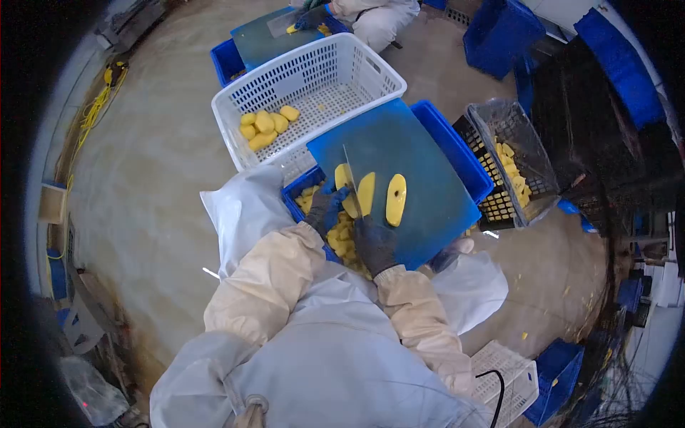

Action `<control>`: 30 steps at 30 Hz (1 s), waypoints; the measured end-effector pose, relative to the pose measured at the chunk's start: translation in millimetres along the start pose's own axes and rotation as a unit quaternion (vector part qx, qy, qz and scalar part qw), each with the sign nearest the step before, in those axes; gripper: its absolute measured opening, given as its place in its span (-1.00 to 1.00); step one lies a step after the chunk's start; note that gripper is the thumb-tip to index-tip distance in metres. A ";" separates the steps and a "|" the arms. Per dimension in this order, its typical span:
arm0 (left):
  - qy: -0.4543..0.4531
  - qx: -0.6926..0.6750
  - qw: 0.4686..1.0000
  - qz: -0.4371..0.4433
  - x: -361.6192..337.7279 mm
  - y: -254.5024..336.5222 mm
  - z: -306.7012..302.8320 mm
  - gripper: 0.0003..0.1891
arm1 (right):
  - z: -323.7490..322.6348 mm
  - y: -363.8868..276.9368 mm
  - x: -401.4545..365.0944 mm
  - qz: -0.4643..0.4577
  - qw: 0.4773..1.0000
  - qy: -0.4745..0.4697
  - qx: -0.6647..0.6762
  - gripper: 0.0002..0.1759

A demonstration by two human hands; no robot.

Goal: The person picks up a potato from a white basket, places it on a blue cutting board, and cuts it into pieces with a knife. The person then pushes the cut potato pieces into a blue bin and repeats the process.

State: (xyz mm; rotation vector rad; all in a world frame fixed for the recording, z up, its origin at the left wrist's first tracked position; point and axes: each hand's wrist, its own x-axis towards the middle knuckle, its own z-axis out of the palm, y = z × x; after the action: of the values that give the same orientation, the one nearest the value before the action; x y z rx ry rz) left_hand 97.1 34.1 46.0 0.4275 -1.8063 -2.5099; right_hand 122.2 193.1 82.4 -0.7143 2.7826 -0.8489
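A knife (351, 170) points away from me over the blue-green cutting board (442, 192), its handle end in my gloved right hand (375, 244). My gloved left hand (326, 208) has its fingers against a yellow potato piece (342, 176) at the board's left edge, left of the blade. Just right of the blade lies another cut piece (366, 192). Farther right is a long slice (396, 200) with a dark spot. Below the board and my hands, a blue bin (291, 203) holds cut yellow chunks (342, 239).
A white basket (385, 75) with several peeled potatoes (264, 125) stands beyond the board. At the right is a black crate (492, 189) with a plastic liner and yellow pieces. Another person's gloved hands (314, 18) work at a second board (257, 43) at the top.
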 end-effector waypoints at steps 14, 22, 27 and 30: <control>-0.131 -0.466 0.870 -0.089 -6.4 37.4 0.0 -0.65 | -99.7 -20.8 -39.4 -0.117 0.973 0.152 -0.127 -0.91; -0.133 -0.278 0.949 0.070 -43.9 43.6 6.0 -0.71 | -107.4 -16.7 -46.6 -0.231 0.928 0.095 -0.278 -0.76; -0.197 -0.552 0.808 -0.051 -36.9 28.0 1.1 -0.73 | -114.4 -15.4 -49.0 -0.251 0.915 0.084 -0.304 -0.70; -0.134 0.140 0.966 0.169 -10.4 -27.8 -12.8 -0.72 | -118.4 -18.9 -47.6 -0.234 0.912 0.063 -0.332 -0.66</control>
State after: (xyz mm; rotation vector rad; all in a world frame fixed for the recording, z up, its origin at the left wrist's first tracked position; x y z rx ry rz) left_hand 114.1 33.2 18.4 -0.2176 -2.1213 -2.1713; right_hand 139.5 260.2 191.1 -1.5164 3.0613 0.0631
